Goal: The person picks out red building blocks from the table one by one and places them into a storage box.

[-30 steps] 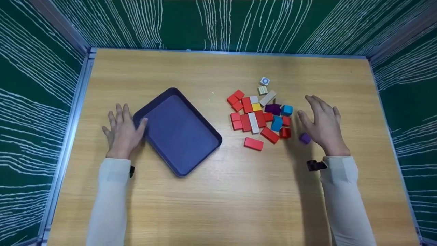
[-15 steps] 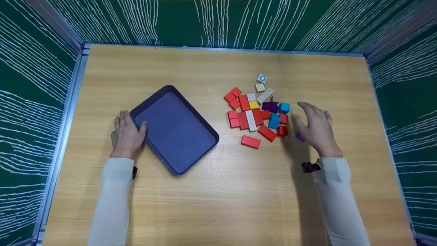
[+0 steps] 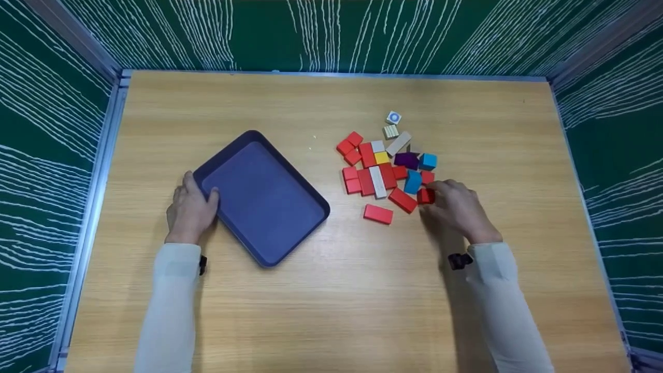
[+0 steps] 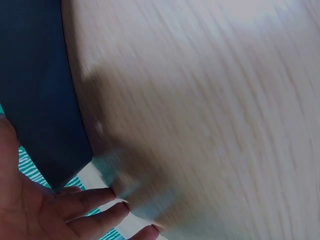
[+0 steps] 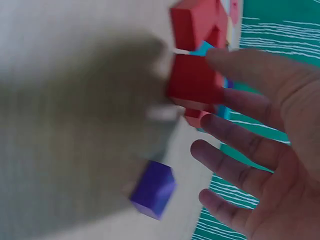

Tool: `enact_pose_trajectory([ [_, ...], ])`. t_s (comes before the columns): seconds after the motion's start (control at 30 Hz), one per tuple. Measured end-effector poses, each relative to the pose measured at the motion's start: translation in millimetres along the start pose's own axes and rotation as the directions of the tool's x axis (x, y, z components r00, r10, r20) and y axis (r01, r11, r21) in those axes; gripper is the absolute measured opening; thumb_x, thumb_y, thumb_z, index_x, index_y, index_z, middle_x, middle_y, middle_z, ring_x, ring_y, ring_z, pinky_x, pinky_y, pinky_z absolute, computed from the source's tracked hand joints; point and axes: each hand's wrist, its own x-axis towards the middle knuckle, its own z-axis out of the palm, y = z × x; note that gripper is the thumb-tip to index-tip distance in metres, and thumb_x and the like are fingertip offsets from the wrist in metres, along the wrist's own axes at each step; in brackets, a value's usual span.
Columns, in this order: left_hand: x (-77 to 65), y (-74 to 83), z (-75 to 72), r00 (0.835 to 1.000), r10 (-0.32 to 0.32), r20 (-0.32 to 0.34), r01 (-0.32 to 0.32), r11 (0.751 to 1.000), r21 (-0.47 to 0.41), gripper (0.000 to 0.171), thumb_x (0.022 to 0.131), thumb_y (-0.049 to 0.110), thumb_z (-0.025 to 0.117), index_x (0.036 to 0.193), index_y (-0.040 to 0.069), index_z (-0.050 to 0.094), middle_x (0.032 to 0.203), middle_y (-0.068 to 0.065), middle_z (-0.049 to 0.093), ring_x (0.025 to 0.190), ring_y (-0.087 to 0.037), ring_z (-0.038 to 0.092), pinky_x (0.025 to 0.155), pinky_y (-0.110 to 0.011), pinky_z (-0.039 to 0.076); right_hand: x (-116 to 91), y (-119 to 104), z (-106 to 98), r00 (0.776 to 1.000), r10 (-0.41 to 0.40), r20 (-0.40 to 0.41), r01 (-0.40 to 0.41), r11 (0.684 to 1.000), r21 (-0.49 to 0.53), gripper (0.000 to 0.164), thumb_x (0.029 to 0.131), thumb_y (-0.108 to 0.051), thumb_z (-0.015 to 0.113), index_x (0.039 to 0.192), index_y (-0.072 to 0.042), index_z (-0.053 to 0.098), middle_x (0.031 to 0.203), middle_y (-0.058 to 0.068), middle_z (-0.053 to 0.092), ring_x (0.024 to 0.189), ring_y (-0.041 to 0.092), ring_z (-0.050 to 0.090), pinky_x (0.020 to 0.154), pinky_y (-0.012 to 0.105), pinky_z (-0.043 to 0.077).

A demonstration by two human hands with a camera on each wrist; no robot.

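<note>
Head view: we had L hand at the L corner of the dk blue tray; its fingers were approx. straight, slightly parted in L wrist view, thumb set apart from them, w/ the tray corner betw. thumb & index. Tray lay flat to the R of those fingers, on the wood tabletop.

R hand: thumb & index stood either side of a dk red blk at the R edge of the cluster; we couldn't tell if both pressed on it. Other 3 fingers were spread, slightly bent. R wrist view: we saw a violet blk lying near the little fingertip, apart from it.

L of R fingertips we logged a red oblong blk, then a lone red oblong blk farther L. Just past R index: sm. red blk, then an angled blue blk. Farther out from the fingertips: white oblong blk, yellow blk, dk purple blk; farthest, a blue-ring cube.
</note>
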Motion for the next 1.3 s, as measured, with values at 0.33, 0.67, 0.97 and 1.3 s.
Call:
enact_pose_trajectory([
  [0.33,1.5,4.3,-5.0,1.000,-0.001,0.001,0.001,1.000,0.000,0.087,0.105,0.049,0.036,0.157,-0.002,-0.009,0.156,-0.037,0.017,0.145,-0.051,0.015,0.109,-0.068,0.023,-2,-4,-10,0.997,-0.010,-0.080,0.013,0.999,0.041,0.043,0.092,-0.008,0.073,0.133,-0.002,0.059,0.123,0.021,0.059,0.107,0.039,0.054,0.097,0.060,0.044],
  [0.67,-1.7,1.5,-4.3,1.000,0.011,-0.005,-0.011,1.000,-0.011,0.084,0.105,0.044,0.038,0.157,-0.003,-0.009,0.160,-0.032,0.013,0.145,-0.050,0.015,0.110,-0.068,0.023,18,-76,-6,0.973,-0.179,-0.143,0.189,0.980,0.061,0.049,0.089,-0.018,0.078,0.134,-0.007,0.061,0.125,0.013,0.060,0.110,0.031,0.054,0.094,0.052,0.049],
  [0.97,-0.1,2.4,0.8,1.000,0.008,0.030,-0.007,1.000,-0.020,0.082,0.106,0.041,0.035,0.156,-0.003,-0.012,0.161,-0.031,0.007,0.146,-0.050,0.011,0.112,-0.067,0.019,33,-145,16,0.907,-0.413,-0.086,0.411,0.911,-0.034,0.043,0.090,-0.025,0.078,0.127,-0.009,0.066,0.122,0.011,0.064,0.112,0.030,0.056,0.096,0.051,0.043],
  [1.3,1.1,1.3,-0.2,1.000,-0.001,0.011,0.001,1.000,-0.023,0.082,0.106,0.041,0.037,0.157,-0.001,-0.011,0.161,-0.030,0.011,0.146,-0.049,0.014,0.111,-0.068,0.021,40,-186,46,0.803,-0.595,-0.045,0.590,0.803,-0.083,0.035,0.092,-0.025,0.074,0.123,-0.009,0.068,0.112,0.008,0.067,0.099,0.028,0.058,0.086,0.044,0.048],
])
